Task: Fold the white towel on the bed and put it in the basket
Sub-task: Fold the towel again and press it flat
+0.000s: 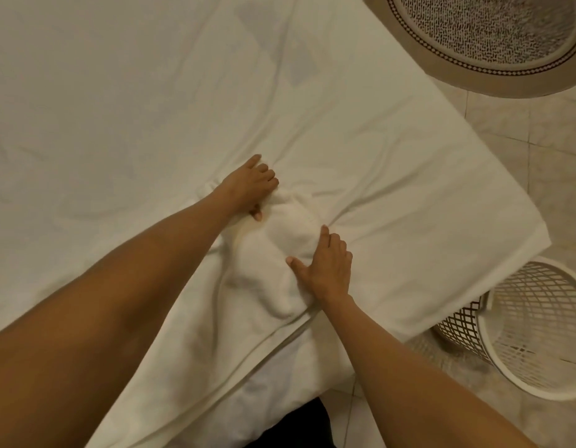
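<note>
While bunched into a soft lump at the centre of the frame, lies on the white cotton-sheeted bed [118,92] as a white, thick, fluffy terry towel [282,250], not yet folded flat. Flanked by both hands, probably so as to gather or spread it for the first fold. At centre, slightly up and left of the lump: left hand [248,185], fingers curled, thumb tucked low, seemingly pinching an edge of the towel; exact hold partly hidden by the knuckles. Just right of centre: right hand [328,263], fingers and thumb nearly straight, spread, pressing on the towel's right flank, perhaps to pin it down. Radiating creases in the smooth sheet around both hands, suggesting downward pressure. At lower right of the frame, on pale glossy floor tiles [522,134], well apart from the towel: round white plastic lattice basket [522,334], empty as far as visible, mouth open, handy for the drop. At upper right: round beige-rimmed woven object [474,76], purpose unclear.
</note>
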`<state>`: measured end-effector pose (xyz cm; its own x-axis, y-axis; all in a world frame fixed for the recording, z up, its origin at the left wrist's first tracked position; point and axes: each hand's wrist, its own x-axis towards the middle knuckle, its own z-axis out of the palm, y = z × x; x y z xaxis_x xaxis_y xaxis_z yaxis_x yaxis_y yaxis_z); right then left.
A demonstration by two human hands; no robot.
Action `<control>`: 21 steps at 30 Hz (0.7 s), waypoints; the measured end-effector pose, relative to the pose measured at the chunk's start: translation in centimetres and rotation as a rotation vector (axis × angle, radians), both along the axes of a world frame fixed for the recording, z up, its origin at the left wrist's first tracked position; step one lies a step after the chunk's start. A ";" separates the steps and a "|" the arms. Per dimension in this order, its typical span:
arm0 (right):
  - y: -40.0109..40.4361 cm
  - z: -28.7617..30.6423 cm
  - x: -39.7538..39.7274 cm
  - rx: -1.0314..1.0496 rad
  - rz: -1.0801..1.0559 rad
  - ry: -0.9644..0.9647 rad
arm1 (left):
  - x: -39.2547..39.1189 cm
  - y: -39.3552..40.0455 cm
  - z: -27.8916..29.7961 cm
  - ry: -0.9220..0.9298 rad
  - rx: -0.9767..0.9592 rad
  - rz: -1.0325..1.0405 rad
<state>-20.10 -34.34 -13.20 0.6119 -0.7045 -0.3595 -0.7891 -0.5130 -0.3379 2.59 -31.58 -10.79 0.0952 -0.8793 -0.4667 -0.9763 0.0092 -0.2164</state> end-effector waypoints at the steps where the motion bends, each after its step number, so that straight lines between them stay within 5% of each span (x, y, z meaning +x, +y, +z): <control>1: 0.2 0.1 0.2 -0.014 0.004 0.013 | -0.1 0.5 0.0 0.021 -0.050 0.002; 5: 1.2 1.2 1.1 -0.080 0.019 0.015 | 0.6 2.8 0.4 0.101 -0.250 0.025; 11: 3.0 2.8 1.9 -0.127 -0.007 -0.117 | 1.4 5.5 3.0 0.140 -0.287 0.091; 21: 11.4 4.7 1.7 -0.309 0.236 -0.164 | 1.8 15.5 4.3 -0.044 -0.440 -0.053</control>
<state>-18.39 -22.92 -8.51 0.8009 -0.5976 -0.0377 -0.5864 -0.7701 -0.2513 4.38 -16.12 -6.45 0.0561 -0.9975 -0.0434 -0.9668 -0.0434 -0.2520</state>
